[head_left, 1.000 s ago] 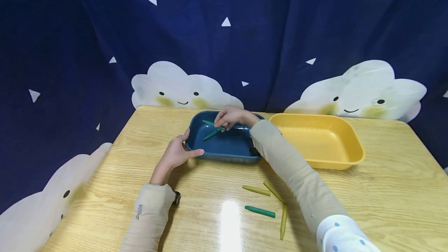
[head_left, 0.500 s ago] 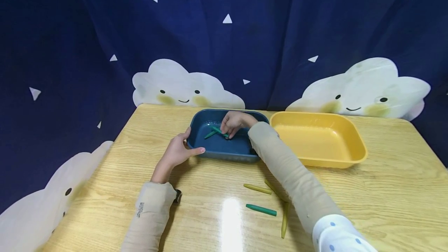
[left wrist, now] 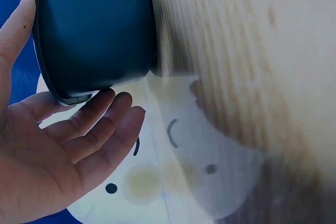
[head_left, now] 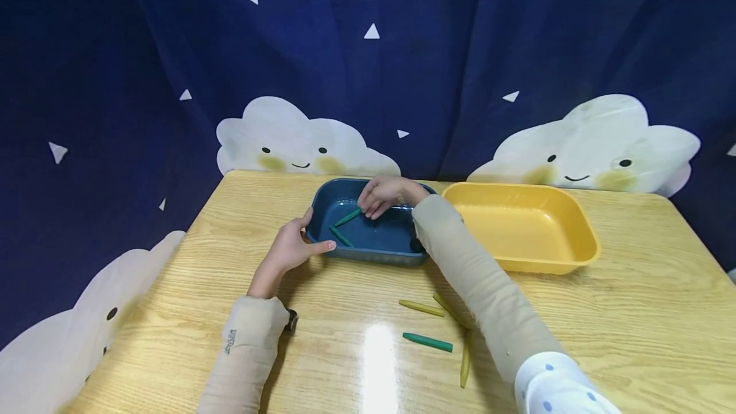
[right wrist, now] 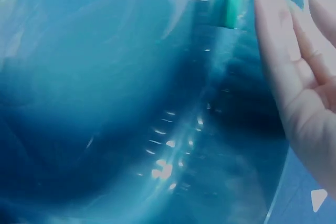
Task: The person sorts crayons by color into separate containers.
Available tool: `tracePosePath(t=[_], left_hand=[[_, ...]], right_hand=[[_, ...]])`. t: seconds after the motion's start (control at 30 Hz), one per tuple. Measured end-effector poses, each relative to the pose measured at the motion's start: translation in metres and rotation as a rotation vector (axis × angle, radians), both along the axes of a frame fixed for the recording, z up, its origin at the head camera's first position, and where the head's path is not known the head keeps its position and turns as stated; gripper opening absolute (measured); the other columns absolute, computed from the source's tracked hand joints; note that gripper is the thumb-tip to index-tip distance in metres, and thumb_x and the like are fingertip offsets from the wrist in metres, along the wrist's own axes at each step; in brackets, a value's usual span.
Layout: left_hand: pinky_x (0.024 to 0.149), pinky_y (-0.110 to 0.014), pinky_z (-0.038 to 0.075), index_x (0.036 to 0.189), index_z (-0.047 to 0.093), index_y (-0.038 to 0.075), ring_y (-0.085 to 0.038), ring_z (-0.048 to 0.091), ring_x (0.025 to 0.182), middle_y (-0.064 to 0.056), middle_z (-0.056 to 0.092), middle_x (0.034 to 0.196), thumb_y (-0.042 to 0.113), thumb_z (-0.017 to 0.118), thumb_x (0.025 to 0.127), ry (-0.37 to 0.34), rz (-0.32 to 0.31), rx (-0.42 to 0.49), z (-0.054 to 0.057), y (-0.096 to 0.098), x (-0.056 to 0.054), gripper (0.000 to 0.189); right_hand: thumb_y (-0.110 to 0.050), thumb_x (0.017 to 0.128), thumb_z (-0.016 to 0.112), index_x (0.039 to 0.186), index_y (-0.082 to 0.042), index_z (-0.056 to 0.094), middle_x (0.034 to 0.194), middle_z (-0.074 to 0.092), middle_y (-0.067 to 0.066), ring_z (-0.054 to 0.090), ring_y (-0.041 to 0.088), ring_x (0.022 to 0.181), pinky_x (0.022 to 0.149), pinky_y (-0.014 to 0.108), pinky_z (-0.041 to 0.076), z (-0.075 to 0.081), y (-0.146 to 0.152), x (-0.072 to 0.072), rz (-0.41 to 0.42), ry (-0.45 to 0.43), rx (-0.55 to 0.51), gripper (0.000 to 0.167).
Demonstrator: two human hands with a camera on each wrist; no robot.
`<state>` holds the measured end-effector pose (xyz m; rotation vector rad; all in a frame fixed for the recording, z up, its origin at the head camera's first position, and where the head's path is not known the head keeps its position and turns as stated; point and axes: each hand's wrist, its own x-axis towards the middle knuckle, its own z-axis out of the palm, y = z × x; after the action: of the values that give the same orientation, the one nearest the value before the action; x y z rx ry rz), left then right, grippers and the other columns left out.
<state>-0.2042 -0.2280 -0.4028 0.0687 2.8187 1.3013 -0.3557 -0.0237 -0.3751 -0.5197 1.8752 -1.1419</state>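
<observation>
Two green crayons [head_left: 347,217] lie in the blue tray [head_left: 368,257], toward its left end, one farther and one nearer. Over the tray's far middle is the right hand [head_left: 384,194], fingers loosely bent; the right wrist view shows a gap between them and a crayon, and they grip nothing. The left hand [head_left: 287,248] straddles the tray's left end, thumb and forefinger spread wide against it, the other fingers loose. Just to the right stands a yellow tray [head_left: 535,267]. Nearer on the table [head_left: 241,222] lie three yellow crayons [head_left: 421,308] and a third green crayon [head_left: 428,342], left of the right sleeve [head_left: 489,280].
</observation>
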Motion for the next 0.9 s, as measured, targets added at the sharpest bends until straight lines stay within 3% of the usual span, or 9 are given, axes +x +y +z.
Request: tracePosePath(t=[0.2, 0.4, 0.6, 0.9], left_hand=[[0.07, -0.03, 0.043, 0.14, 0.023, -0.007, -0.023, 0.053, 0.082, -0.023, 0.032, 0.14, 0.029, 0.076, 0.075, -0.007, -0.001, 0.003, 0.001, 0.001, 0.001, 0.091], [0.083, -0.037, 0.043, 0.14, 0.022, -0.006, -0.028, 0.052, 0.099, -0.021, 0.029, 0.142, 0.028, 0.075, 0.075, -0.024, 0.009, 0.015, 0.001, 0.001, 0.001, 0.091], [0.072, -0.031, 0.044, 0.14, 0.023, -0.006, -0.024, 0.053, 0.085, -0.021, 0.03, 0.142, 0.028, 0.075, 0.075, -0.025, 0.004, 0.003, 0.002, 0.0, 0.0, 0.091], [0.065, -0.027, 0.043, 0.14, 0.022, -0.006, -0.02, 0.053, 0.073, -0.022, 0.03, 0.141, 0.03, 0.075, 0.075, -0.018, -0.009, 0.002, 0.001, 0.0, 0.0, 0.092]], right_hand=[[0.005, 0.087, 0.053, 0.119, 0.017, 0.048, 0.108, 0.055, 0.035, 0.063, 0.019, 0.068, 0.074, 0.035, 0.051, 0.004, -0.001, -0.004, -0.041, -0.042, -0.064, 0.034], [0.002, 0.088, 0.055, 0.121, 0.016, 0.048, 0.104, 0.058, 0.03, 0.063, 0.02, 0.071, 0.075, 0.036, 0.051, 0.019, 0.002, 0.0, -0.039, -0.021, -0.077, 0.036], [0.002, 0.088, 0.055, 0.122, 0.016, 0.047, 0.111, 0.055, 0.033, 0.064, 0.02, 0.072, 0.076, 0.038, 0.05, 0.033, 0.006, 0.003, -0.049, 0.008, -0.113, 0.038], [0.0, 0.089, 0.055, 0.117, 0.014, 0.051, 0.088, 0.064, 0.014, 0.063, 0.021, 0.073, 0.076, 0.038, 0.05, 0.041, 0.015, 0.013, -0.059, -0.008, -0.19, 0.032]])
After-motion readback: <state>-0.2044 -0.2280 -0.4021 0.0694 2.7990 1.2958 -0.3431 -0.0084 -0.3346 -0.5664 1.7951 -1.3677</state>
